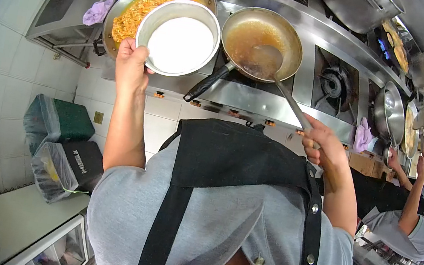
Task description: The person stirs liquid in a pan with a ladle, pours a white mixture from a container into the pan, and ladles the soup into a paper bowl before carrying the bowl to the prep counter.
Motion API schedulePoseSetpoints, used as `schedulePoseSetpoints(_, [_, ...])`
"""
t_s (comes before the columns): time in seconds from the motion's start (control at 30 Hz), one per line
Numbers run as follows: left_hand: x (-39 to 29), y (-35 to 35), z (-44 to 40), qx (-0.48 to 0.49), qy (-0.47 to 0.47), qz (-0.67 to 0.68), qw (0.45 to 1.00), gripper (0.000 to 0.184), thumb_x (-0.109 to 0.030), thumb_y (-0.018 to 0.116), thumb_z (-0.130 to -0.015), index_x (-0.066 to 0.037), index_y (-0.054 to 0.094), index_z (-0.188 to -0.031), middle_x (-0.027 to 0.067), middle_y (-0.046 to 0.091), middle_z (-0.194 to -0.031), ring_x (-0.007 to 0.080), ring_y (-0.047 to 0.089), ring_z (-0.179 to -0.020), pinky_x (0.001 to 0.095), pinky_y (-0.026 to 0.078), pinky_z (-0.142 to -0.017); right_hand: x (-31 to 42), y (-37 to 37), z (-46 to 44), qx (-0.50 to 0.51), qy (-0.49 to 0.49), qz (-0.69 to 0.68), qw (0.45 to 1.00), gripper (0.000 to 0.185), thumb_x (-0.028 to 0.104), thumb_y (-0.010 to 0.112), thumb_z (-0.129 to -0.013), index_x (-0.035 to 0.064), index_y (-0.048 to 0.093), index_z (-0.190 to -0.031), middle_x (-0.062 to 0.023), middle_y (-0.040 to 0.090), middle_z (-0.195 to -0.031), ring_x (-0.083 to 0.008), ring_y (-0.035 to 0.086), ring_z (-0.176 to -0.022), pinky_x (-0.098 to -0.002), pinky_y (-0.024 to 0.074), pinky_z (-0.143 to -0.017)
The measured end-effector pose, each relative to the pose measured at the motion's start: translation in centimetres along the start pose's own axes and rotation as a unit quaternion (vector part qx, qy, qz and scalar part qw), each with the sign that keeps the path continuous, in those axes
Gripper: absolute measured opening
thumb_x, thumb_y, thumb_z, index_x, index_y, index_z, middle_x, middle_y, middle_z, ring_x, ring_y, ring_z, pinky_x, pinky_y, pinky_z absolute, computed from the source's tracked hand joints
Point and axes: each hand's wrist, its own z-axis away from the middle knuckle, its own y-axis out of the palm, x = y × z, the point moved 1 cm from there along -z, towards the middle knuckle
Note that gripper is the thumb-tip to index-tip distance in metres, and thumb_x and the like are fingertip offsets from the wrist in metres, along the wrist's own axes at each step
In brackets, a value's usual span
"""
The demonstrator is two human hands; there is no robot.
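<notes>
My left hand (133,64) grips the rim of a metal pot (145,30) with white contents, held up over the edge of a wide pan (107,32) of orange food in yellowish liquid. In my right hand (324,144) is the handle of a metal ladle (291,103). Its bowl rests in brown liquid inside a frying pan (294,51) on the stove. The frying pan's black handle points toward me, and neither hand touches it.
An unlit burner (332,85) lies right of the frying pan. Metal bowls (391,113) stand farther right, near co-workers (409,219) at the stove. Purple cloths (98,10) hang at both sides. Lined bins (61,120) stand at lower left; large pots (353,8) line the back.
</notes>
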Motion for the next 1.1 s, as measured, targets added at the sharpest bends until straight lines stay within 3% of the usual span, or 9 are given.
schedulePoseSetpoints(0.27, [0.4, -0.9, -2.0, 0.025, -0.031, -0.001, 0.999, 0.014, 0.004, 0.047, -0.072, -0.007, 0.041, -0.078, 0.0045, 0.049, -0.066, 0.0082, 0.043, -0.044, 0.0208, 0.036, -0.034, 1.2, 4.7, -1.4, 0.004, -0.039, -0.077, 0.996, 0.060, 0.011, 0.050, -0.081, 0.0054, 0.027, -0.136, 0.0004, 0.044, -0.061, -0.0058, 0.035, -0.038, -0.0204, 0.0283, -0.031])
schedulePoseSetpoints(0.5, [0.2, -1.0, -2.5, 0.039, -0.042, -0.002, 0.998, 0.014, 0.003, 0.047, -0.071, -0.007, 0.040, -0.077, 0.0040, 0.049, -0.065, 0.0082, 0.043, -0.043, 0.0203, 0.035, -0.033, -0.1, 5.8, -4.4, -0.144, -0.111, 0.218, 0.959, 0.060, 0.011, 0.051, -0.082, 0.0085, 0.026, -0.137, -0.0025, 0.045, -0.055, -0.0101, 0.046, -0.043, -0.0251, 0.0375, -0.039])
schedulePoseSetpoints(0.6, [0.2, -1.0, -2.4, 0.048, -0.048, 0.009, 0.998, 0.015, 0.003, 0.048, -0.071, -0.008, 0.040, -0.077, 0.0035, 0.049, -0.065, 0.0084, 0.042, -0.043, 0.0206, 0.035, -0.033, -2.5, 4.0, -7.1, -0.259, -0.187, 0.497, 0.807, 0.065, 0.014, 0.054, -0.079, 0.0199, 0.027, -0.137, -0.0158, 0.056, -0.064, -0.0297, 0.059, -0.060, -0.0353, 0.0479, -0.059])
schedulePoseSetpoints(0.63, [0.1, -1.0, -2.2, 0.054, -0.049, 0.022, 0.997, 0.015, 0.002, 0.048, -0.071, -0.008, 0.039, -0.077, 0.0032, 0.049, -0.065, 0.0083, 0.042, -0.042, 0.0207, 0.035, -0.033, -3.5, 3.2, -8.2, -0.260, -0.186, 0.495, 0.808, 0.065, 0.014, 0.054, -0.079, 0.0199, 0.027, -0.137, -0.0158, 0.056, -0.064, -0.0297, 0.059, -0.060, -0.0353, 0.0479, -0.059])
schedulePoseSetpoints(0.7, [-0.1, -1.0, -1.8, 0.054, -0.053, 0.010, 0.997, 0.015, 0.002, 0.048, -0.071, -0.009, 0.040, -0.077, 0.0031, 0.049, -0.065, 0.0083, 0.042, -0.043, 0.0208, 0.035, -0.034, -4.7, 2.0, -10.1, -0.306, -0.213, 0.665, 0.647, 0.071, 0.018, 0.059, -0.075, 0.0203, 0.025, -0.138, -0.0185, 0.058, -0.074, -0.0332, 0.060, -0.063, -0.0369, 0.0488, -0.058])
schedulePoseSetpoints(0.8, [-0.9, -0.5, -0.5, 0.057, -0.055, -0.006, 0.997, 0.014, 0.001, 0.049, -0.071, -0.009, 0.040, -0.077, 0.0030, 0.049, -0.065, 0.0080, 0.042, -0.043, 0.0206, 0.034, -0.034, -5.7, 1.1, -11.5, -0.298, -0.164, 0.732, 0.590, 0.075, 0.018, 0.061, -0.072, 0.0213, 0.024, -0.138, -0.0173, 0.058, -0.079, -0.0315, 0.061, -0.065, -0.0388, 0.0496, -0.057])
schedulePoseSetpoints(0.9, [-1.6, 0.3, 0.7, 0.068, -0.055, -0.016, 0.996, 0.014, 0.000, 0.049, -0.071, -0.009, 0.041, -0.079, 0.0028, 0.050, -0.066, 0.0079, 0.043, -0.044, 0.0202, 0.034, -0.034, -6.0, 1.1, -10.8, -0.281, -0.199, 0.740, 0.578, 0.076, 0.015, 0.059, -0.072, 0.0222, 0.023, -0.138, -0.0144, 0.058, -0.079, -0.0302, 0.061, -0.063, -0.0385, 0.0496, -0.055])
schedulePoseSetpoints(0.97, [-2.2, 1.5, 2.0, 0.090, -0.058, -0.022, 0.994, 0.015, 0.000, 0.049, -0.071, -0.009, 0.042, -0.081, 0.0026, 0.051, -0.067, 0.0080, 0.044, -0.045, 0.0200, 0.034, -0.035, -6.0, 1.3, -10.3, -0.291, -0.162, 0.727, 0.601, 0.075, 0.013, 0.059, -0.072, 0.0220, 0.024, -0.138, -0.0139, 0.056, -0.082, -0.0291, 0.061, -0.069, -0.0378, 0.0501, -0.059])
schedulePoseSetpoints(1.1, [-2.8, 5.4, 5.5, 0.113, -0.075, -0.042, 0.990, 0.023, -0.001, 0.051, -0.072, -0.007, 0.048, -0.094, 0.0027, 0.055, -0.079, 0.0084, 0.052, -0.060, 0.0200, 0.039, -0.044, -6.3, 1.9, -5.8, -0.362, -0.274, 0.616, 0.643, 0.059, 0.013, 0.059, -0.073, 0.0143, 0.040, -0.128, -0.0166, 0.053, -0.090, -0.0286, 0.055, -0.090, -0.0401, 0.0470, -0.073])
